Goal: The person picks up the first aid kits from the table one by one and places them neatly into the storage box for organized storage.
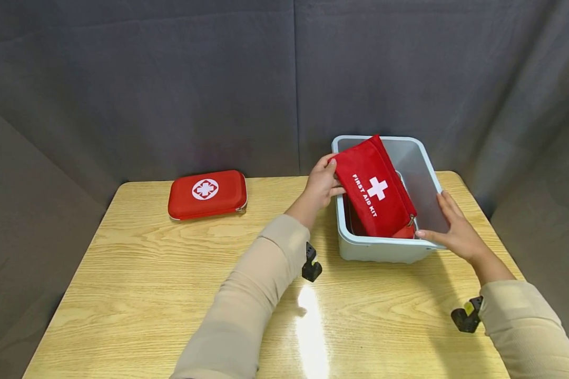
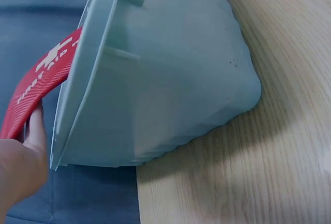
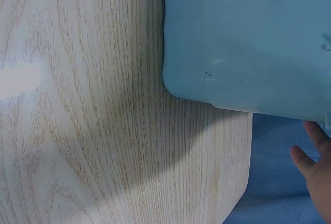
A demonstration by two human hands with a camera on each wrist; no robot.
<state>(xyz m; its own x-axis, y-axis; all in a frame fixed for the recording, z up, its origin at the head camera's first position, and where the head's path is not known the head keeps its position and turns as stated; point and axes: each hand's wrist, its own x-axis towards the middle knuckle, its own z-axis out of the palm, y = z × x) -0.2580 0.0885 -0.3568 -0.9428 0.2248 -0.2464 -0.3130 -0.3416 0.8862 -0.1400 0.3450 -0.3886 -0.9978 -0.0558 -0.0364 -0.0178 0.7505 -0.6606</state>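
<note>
My left hand (image 1: 320,181) pinches the left edge of a red fabric first aid pouch (image 1: 367,184) with a white cross and lettering. The pouch lies tilted in the mouth of a pale blue-grey plastic bin (image 1: 384,251), partly over its rim. In the left wrist view the pouch (image 2: 44,76) passes over the rim, thumb and fingers on its outer end. At the bin's front right corner is my right hand (image 1: 460,231), fingers spread along the right rim and thumb at the front rim. Something red (image 1: 404,231) shows under the pouch; most of the bin's inside is hidden.
A red hard zip case (image 1: 208,195) with a white cross emblem lies at the table's back left. The bin stands at the back right of the wooden table (image 1: 170,295), close to a dark grey curtain (image 1: 194,89).
</note>
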